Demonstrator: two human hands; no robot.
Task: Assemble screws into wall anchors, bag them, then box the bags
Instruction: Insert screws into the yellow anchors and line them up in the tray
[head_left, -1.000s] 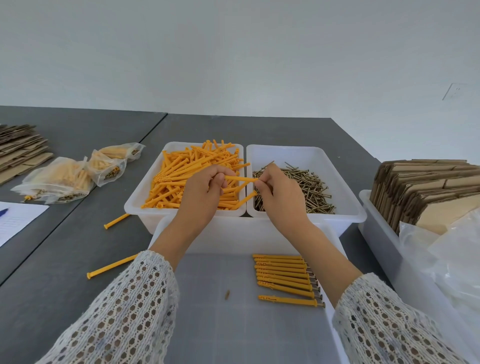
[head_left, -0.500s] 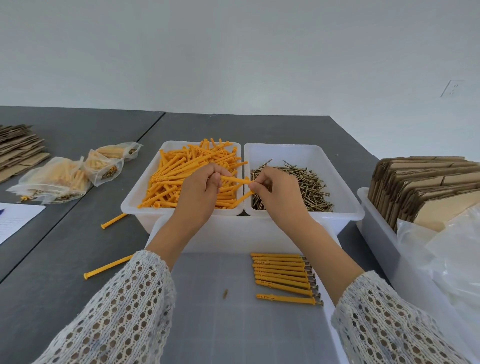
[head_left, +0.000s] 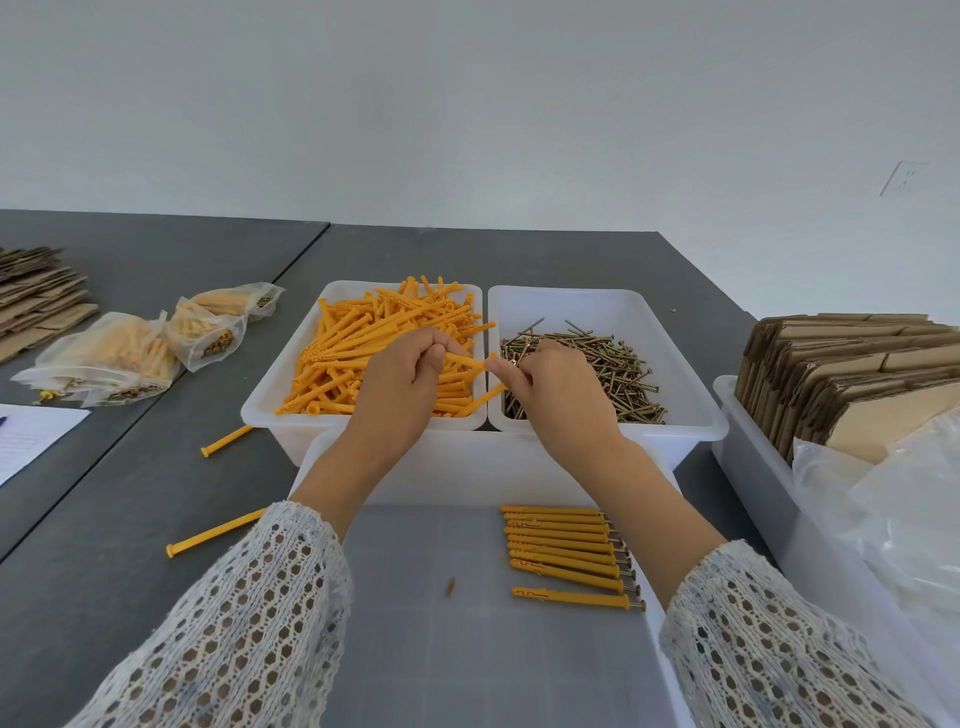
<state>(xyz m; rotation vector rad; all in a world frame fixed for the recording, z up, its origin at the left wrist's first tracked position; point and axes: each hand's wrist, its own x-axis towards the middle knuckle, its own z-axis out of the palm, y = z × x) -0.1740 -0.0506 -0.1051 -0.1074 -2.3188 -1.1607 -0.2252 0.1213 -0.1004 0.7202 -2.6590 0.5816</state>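
Grey tabletop (head_left: 130, 519) runs back to a plain white wall, and from my feed much sits half out of view. Flattened cardboard (head_left: 36, 296) is cut off at the left edge, as is a sheet of paper (head_left: 31, 441); on the right a white bin (head_left: 753, 467) of folded boxes (head_left: 852, 384) and clear plastic bags (head_left: 909, 519) runs out of frame. My left hand (head_left: 400, 395) grips an orange wall anchor (head_left: 465, 360), fingers curled round it so most of its length is hidden. My right hand (head_left: 558, 395) pinches something at the anchor's tip; I cannot make out a screw there. Both hands hover over the seam between the anchor bin (head_left: 270, 395) and the screw bin (head_left: 696, 410), above the heaped screws (head_left: 608, 364). In the near tray (head_left: 467, 478), finished anchors (head_left: 566, 551) lie in a neat row, screw heads poking out rightward. A small brown speck (head_left: 450, 587) beside them is too small to identify. Two loose anchors (head_left: 215, 532) lie on the table, and filled bags (head_left: 124, 358) sit farther left.
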